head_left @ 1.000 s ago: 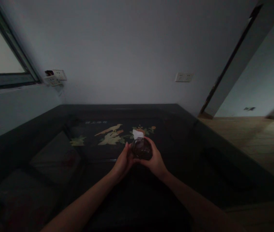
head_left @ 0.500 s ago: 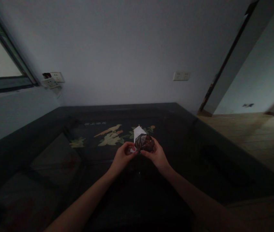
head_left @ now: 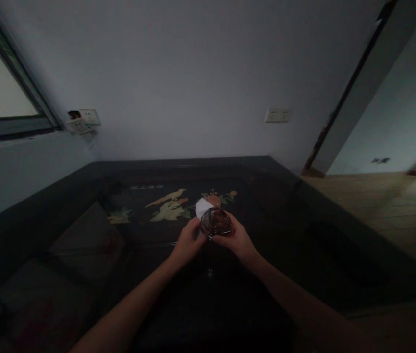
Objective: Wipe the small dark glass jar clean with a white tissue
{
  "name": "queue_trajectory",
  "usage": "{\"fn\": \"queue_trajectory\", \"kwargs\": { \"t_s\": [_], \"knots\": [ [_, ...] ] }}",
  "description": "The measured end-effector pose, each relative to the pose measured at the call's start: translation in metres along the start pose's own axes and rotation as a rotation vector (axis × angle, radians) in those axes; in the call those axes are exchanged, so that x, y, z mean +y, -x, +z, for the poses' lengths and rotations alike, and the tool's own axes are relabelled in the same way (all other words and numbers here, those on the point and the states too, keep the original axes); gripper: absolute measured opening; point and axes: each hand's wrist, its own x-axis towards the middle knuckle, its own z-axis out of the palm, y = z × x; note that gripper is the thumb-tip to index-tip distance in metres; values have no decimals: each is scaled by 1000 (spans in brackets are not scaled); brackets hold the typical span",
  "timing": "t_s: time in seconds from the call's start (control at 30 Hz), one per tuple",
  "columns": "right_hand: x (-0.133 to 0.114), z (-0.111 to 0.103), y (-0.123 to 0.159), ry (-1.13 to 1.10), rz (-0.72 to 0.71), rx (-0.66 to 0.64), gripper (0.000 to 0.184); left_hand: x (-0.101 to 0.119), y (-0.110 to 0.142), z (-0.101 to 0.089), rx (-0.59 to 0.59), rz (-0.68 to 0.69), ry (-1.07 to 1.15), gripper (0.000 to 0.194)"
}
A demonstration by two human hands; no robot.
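Both hands meet over the near middle of the dark tabletop (head_left: 259, 196), with a glass (head_left: 215, 221) between them. The glass is see-through, rounded and brownish in this dim light; it looks tilted, though which way its mouth faces is hard to tell. The right hand (head_left: 240, 239) is curved around its right side, thumb on the near side and fingers behind, their reddish tone showing through the wall. The left hand (head_left: 188, 239) is drawn in narrow at the left side of the glass, holding a white sheet (head_left: 203, 207) that sticks up behind the fingers and beside the rim. Whether the sheet is paper or cloth cannot be told. How far the left fingers reach behind the glass is hidden.

Just beyond the hands, the tabletop bears a bird picture (head_left: 169, 205) with flowers and leaves, and a short line of pale characters (head_left: 146, 187) above it. Toward the right lies a long dark shape (head_left: 347, 252), too dim to name. The far edge of the tabletop runs along a grey wall (head_left: 182, 88), which carries a double socket (head_left: 277, 115) on the right and more sockets (head_left: 83, 121) near the window (head_left: 0, 78) on the left. A wooden floor (head_left: 373, 196) shows at the right.
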Motion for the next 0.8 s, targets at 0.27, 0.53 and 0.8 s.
{"fn": "queue_trajectory", "kwargs": {
  "t_s": [0.27,0.53,0.8],
  "knots": [
    [-2,-3,-2,-101,11,122,70,-8,-1,-8,152,-197,460,30],
    [4,1,0,-103,59,85,47,7,15,-2,94,-104,500,22],
    [5,17,8,-205,104,44,49,20,14,1,160,12,429,18]
  ]
}}
